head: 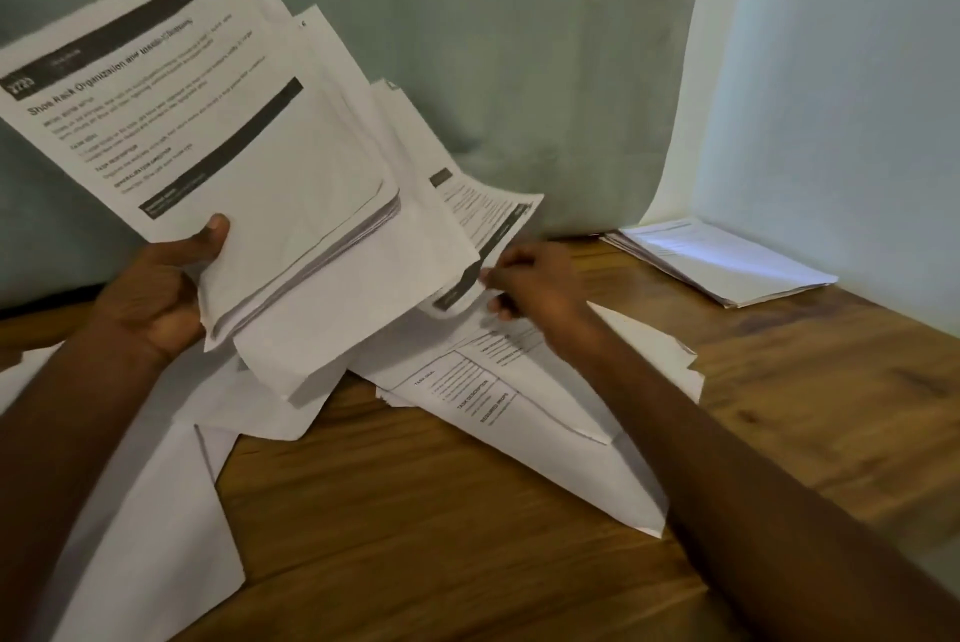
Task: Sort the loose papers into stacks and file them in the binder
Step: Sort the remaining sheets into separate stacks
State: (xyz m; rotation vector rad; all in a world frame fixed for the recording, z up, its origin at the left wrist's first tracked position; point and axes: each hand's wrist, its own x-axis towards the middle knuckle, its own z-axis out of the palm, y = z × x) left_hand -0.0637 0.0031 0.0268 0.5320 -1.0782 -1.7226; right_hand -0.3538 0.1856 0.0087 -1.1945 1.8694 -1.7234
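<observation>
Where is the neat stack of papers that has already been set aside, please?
In the head view, the set-aside stack lies flat at the far right of the wooden table, beside the pale backdrop, well beyond the right hand and apart from the loose sheets.

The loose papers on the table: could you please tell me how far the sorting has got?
Done: one squared stack sits by the wall. In hand: the left hand grips a thick bundle while the right hand pinches a sheet. Left: loose sheets remain on the table; no binder is visible.
</observation>
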